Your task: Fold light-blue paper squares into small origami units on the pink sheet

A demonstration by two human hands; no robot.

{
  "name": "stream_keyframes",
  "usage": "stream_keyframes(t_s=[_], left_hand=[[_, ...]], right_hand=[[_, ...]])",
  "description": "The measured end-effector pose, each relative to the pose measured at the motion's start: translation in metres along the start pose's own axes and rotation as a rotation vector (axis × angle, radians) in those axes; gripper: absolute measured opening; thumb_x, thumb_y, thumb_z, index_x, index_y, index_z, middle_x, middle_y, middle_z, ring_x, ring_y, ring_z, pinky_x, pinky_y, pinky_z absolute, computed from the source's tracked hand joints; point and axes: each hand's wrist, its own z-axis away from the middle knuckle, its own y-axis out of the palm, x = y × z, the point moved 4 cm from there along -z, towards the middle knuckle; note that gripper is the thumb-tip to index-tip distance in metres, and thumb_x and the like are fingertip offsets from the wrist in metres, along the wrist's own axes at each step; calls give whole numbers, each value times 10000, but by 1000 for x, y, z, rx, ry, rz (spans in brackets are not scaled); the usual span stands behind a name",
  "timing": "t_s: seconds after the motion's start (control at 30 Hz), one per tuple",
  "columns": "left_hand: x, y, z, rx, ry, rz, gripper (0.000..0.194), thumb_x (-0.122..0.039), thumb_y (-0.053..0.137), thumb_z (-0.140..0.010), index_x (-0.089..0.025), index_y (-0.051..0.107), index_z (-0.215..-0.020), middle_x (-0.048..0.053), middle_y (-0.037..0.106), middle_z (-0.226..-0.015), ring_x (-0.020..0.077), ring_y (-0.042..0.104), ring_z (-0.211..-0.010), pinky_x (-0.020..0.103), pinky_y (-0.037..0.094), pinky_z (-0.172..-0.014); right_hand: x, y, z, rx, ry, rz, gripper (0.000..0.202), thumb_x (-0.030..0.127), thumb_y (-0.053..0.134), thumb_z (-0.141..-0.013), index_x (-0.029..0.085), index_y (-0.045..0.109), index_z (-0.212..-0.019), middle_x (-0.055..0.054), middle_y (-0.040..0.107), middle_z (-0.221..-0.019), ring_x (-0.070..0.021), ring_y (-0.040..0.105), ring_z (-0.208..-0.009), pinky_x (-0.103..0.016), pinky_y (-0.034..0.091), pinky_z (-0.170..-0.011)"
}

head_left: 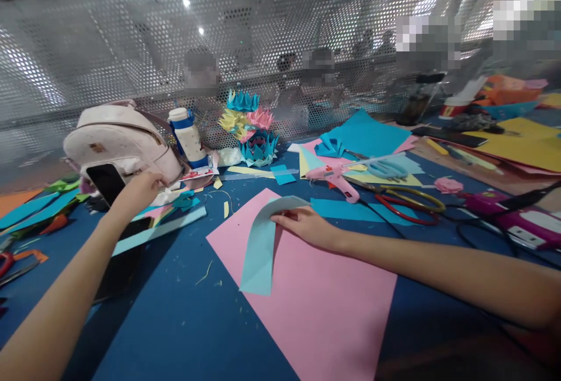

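My right hand (304, 226) pinches a curled light-blue paper strip (259, 252) over a large pink sheet (328, 305). At the left, my left hand (142, 191) is closed in front of the pale backpack (118, 135), beside a dark phone (105, 182); what its fingers hold, if anything, is too small to tell. Another light-blue strip (164, 230) lies below that hand, across a black object (118, 276). Behind the pink sheet sits a pink glue gun (335, 177).
Layered paper flowers (258, 150) and a white-and-blue bottle (188, 138) stand before a perforated metal screen (144, 54). Scissors (20, 270) lie far left. At the right are looped cables, a purple power strip (517, 220) and yellow paper (526, 141). People are visible beyond the screen.
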Motion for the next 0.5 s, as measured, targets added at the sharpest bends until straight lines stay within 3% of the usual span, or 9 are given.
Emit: stream_keyframes(t_s=[0.17, 0.33, 0.43, 0.5], left_hand=[[3, 21, 2, 313, 15, 59, 232, -349, 546, -775, -152, 668, -760, 53, 683, -708, 209, 600, -683, 271, 425, -635], [-15, 30, 14, 627, 59, 48, 266, -430, 709, -618, -205, 723, -760, 37, 720, -749, 218, 640, -719, 253, 433, -603], [-34, 30, 23, 672, 4, -102, 218, -378, 743, -539, -203, 696, -660, 38, 698, -672, 233, 630, -655, 265, 393, -537], [-53, 31, 28, 637, 28, -189, 217, -366, 757, -505, -211, 675, -633, 32, 690, -666, 235, 620, -644, 264, 364, -511]], right_hand=[[-3, 2, 0, 8, 8, 15, 222, 361, 552, -887, 206, 706, -849, -23, 719, -835, -215, 659, -843, -343, 514, -814], [-8, 3, -1, 18, -7, 5, 235, 364, 541, -890, 209, 712, -930, -40, 723, -940, -232, 656, -915, -372, 520, -844], [-9, 3, -1, 19, -11, 6, 235, 364, 543, -888, 207, 708, -942, -43, 723, -959, -230, 660, -916, -366, 526, -841], [-9, 4, -1, 27, -15, -8, 240, 366, 543, -887, 201, 705, -949, -47, 722, -976, -228, 662, -922, -358, 531, -839]])
